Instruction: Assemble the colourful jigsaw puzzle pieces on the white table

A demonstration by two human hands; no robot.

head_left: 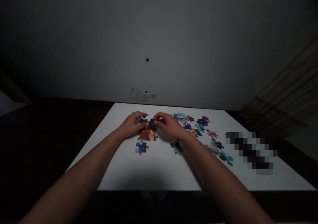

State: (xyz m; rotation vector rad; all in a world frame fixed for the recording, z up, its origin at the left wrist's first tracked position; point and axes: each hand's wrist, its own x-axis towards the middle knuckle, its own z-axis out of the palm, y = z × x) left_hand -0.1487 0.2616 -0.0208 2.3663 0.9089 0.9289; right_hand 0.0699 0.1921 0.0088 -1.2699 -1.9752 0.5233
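On the white table, a dark puzzle piece (152, 123) is pinched between the thumb and fingers of my right hand (167, 124). My left hand (132, 124) curls round another dark puzzle piece (143, 120) just to its left, thumb on the near side and fingers on the far side. The two pieces lie close together; whether they interlock cannot be made out. Directly below them is a joined orange-brown puzzle section (147, 135). Nearer to me lies a blue puzzle piece (141, 147), with the orange section just above it.
Several loose colourful puzzle pieces (198, 128) spread to the right of my right hand. A green and purple piece (176, 148) lies beside my right forearm. At the right side of the table (139, 177) is a pixelated dark object (249, 151). A wall (174, 68) rises behind the table.
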